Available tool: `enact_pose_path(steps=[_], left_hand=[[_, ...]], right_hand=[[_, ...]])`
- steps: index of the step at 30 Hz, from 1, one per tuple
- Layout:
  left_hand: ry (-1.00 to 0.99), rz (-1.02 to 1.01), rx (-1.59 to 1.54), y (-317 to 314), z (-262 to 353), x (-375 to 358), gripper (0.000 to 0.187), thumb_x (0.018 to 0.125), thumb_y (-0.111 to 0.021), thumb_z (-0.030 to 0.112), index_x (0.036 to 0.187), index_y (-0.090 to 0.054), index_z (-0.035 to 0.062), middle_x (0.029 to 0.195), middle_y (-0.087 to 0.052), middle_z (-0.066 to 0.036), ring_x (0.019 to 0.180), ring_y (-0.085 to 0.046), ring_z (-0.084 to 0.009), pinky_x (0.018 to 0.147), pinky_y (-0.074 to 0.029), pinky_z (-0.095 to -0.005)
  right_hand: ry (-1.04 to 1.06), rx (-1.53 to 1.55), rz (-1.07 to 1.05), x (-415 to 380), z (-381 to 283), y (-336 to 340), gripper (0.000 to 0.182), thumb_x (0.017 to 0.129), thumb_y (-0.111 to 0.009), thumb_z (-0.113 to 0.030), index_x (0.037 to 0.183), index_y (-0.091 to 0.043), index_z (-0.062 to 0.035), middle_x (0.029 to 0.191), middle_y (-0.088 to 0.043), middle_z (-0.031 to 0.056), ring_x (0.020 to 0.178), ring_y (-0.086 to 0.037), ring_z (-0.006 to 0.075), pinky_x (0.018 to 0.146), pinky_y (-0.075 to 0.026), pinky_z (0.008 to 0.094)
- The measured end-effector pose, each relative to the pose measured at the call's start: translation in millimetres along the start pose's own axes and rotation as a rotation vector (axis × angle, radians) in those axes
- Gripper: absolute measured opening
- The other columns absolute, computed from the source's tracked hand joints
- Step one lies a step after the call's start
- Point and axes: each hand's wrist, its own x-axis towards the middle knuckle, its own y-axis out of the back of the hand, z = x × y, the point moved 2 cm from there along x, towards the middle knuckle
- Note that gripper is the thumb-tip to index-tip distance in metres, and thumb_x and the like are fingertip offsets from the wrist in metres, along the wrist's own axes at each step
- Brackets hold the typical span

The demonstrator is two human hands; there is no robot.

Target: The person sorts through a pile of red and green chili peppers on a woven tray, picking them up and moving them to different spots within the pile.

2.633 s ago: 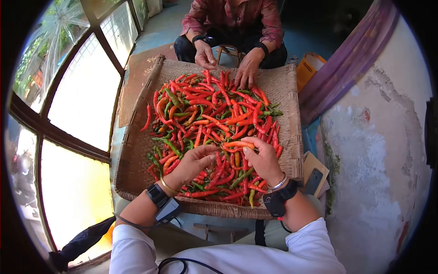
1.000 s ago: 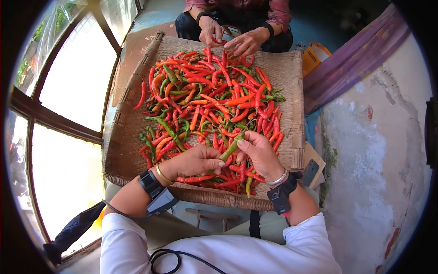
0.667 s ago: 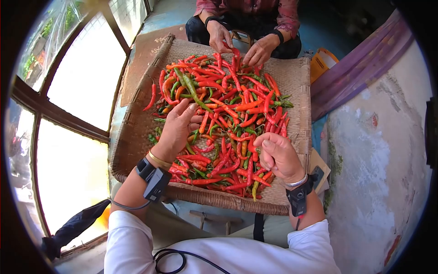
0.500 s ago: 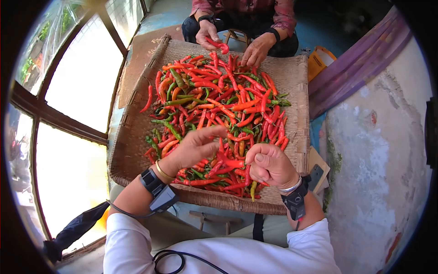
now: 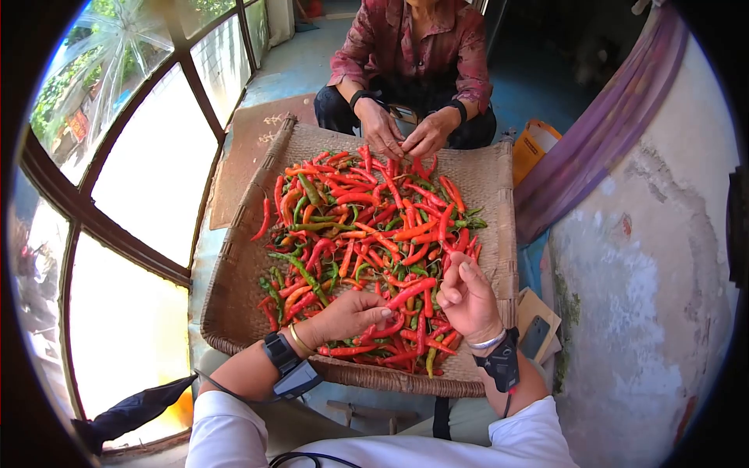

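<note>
Red, orange and green chili peppers point(image 5: 343, 210) lie heaped in a shallow woven basket point(image 5: 234, 288). At the near part of the heap, my left hand point(image 5: 351, 316) is closed with thumb and fingertips on the lower end of a red chili pepper point(image 5: 413, 292), which slants up to the right. My right hand point(image 5: 470, 303) is raised over the basket's right side, palm turned inward, fingers curled and thumb against the index finger. Anything between them is too small to make out. It is apart from the red chili pepper.
Across the basket, a person in a patterned red shirt point(image 5: 421, 51) has both hands together over its far edge. A yellow container point(image 5: 533, 152) stands at the right, beside a purple curtain point(image 5: 601, 132). A phone point(image 5: 535, 337) lies right of the basket; windows point(image 5: 148, 171) line the left.
The view has tilted up. My left hand has closed on a red chili pepper, while my right hand has moved away from the pepper. The other person's hands have come together.
</note>
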Motion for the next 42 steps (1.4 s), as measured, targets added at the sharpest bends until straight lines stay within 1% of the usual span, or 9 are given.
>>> enact_pose_path(steps=[6, 8, 9, 11, 12, 18, 22, 24, 42], left_hand=[[-0.104, 0.338, -0.228, 40.2, 18.3, -1.6, 0.023, 0.09, -0.046, 0.024, 0.082, -0.057, 0.005, 0.064, -0.055, 0.001, 0.047, -0.041, -0.003, 0.043, -0.033, -0.0169], [-0.27, 0.502, -0.398, 57.6, 19.0, -0.3, 0.023, 0.09, -0.045, 0.026, 0.091, -0.055, 0.005, 0.071, -0.058, -0.001, 0.047, -0.041, -0.0038, 0.043, -0.033, -0.0171], [-0.239, 0.543, -0.489, 61.9, 22.2, -1.6, 0.025, 0.09, -0.044, 0.027, 0.097, -0.052, 0.0044, 0.075, -0.059, -0.002, 0.048, -0.041, -0.0038, 0.043, -0.034, -0.0172], [-0.143, 0.559, -0.595, 65.4, 18.6, -4.1, 0.034, 0.09, -0.043, 0.028, 0.112, -0.043, 0.0019, 0.083, -0.061, -0.004, 0.05, -0.042, -0.0035, 0.044, -0.035, -0.0171], [-0.085, 0.534, -0.528, 63.8, 10.1, -1.4, 0.04, 0.09, -0.044, 0.028, 0.117, -0.04, -0.0001, 0.084, -0.061, -0.005, 0.051, -0.044, -0.0042, 0.044, -0.036, -0.0175], [0.122, 0.232, -0.167, 29.2, -16.6, 7.5, 0.036, 0.09, -0.046, 0.023, 0.118, -0.044, 0.0004, 0.084, -0.06, -0.003, 0.062, -0.053, -0.0059, 0.055, -0.044, -0.0173], [0.159, -0.09, 0.306, 13.2, -25.0, 7.6, 0.03, 0.086, -0.05, 0.024, 0.107, -0.054, 0.0028, 0.088, -0.061, -0.009, 0.074, -0.059, -0.0167, 0.065, -0.047, -0.029], [-0.05, -0.237, 0.745, 7.7, -29.9, 6.3, 0.035, 0.083, -0.052, 0.024, 0.111, -0.051, 0.0016, 0.094, -0.06, -0.013, 0.083, -0.058, -0.0244, 0.073, -0.045, -0.0326], [-0.02, -0.604, 0.708, -12.1, -36.9, 0.0, 0.039, 0.08, -0.052, 0.024, 0.113, -0.049, 0.0032, 0.103, -0.055, -0.017, 0.095, -0.052, -0.0315, 0.082, -0.041, -0.0365]], right_hand=[[0.171, -0.674, 0.166, 6.0, -4.7, 5.0, 0.039, 0.084, -0.052, -0.015, 0.119, -0.04, -0.0033, 0.088, -0.057, 0.0071, 0.067, -0.059, 0.014, 0.054, -0.046, 0.0248], [-0.065, -1.21, -0.232, 7.9, 12.5, 16.3, 0.036, 0.081, -0.055, -0.019, 0.112, -0.047, -0.002, 0.091, -0.058, 0.0104, 0.074, -0.06, 0.0189, 0.061, -0.047, 0.0299], [-0.073, -1.207, -0.229, 4.3, 16.7, 19.6, 0.036, 0.081, -0.055, -0.019, 0.112, -0.047, -0.002, 0.091, -0.058, 0.0104, 0.074, -0.06, 0.0189, 0.061, -0.047, 0.0299], [0.028, -1.876, -0.701, -0.6, 28.5, 17.5, 0.038, 0.079, -0.056, -0.026, 0.109, -0.05, -0.0024, 0.099, -0.055, 0.0133, 0.086, -0.056, 0.0283, 0.073, -0.046, 0.0348], [-0.167, -1.931, -0.683, -4.5, 27.9, 4.6, 0.04, 0.075, -0.057, -0.027, 0.107, -0.051, -0.0035, 0.099, -0.056, 0.015, 0.093, -0.053, 0.0315, 0.079, -0.042, 0.0372], [-0.268, -1.856, -0.849, -11.3, 49.1, 17.4, 0.043, 0.075, -0.058, -0.028, 0.11, -0.049, -0.0035, 0.098, -0.056, 0.0165, 0.093, -0.053, 0.0321, 0.077, -0.043, 0.0393], [-0.375, -1.862, -0.93, -14.9, 59.0, 16.8, 0.044, 0.075, -0.058, -0.029, 0.11, -0.049, -0.0036, 0.094, -0.057, 0.0171, 0.09, -0.054, 0.0328, 0.076, -0.043, 0.0396], [-0.42, -1.849, -0.958, -16.1, 65.1, 20.3, 0.045, 0.075, -0.059, -0.03, 0.11, -0.049, -0.0033, 0.091, -0.057, 0.0183, 0.088, -0.055, 0.0337, 0.075, -0.043, 0.0404], [-0.532, -1.968, -1.164, -23.3, 80.3, 26.2, 0.029, 0.073, -0.056, -0.018, 0.1, -0.054, -0.0063, 0.08, -0.059, 0.0174, 0.076, -0.058, 0.0337, 0.068, -0.046, 0.0417]])
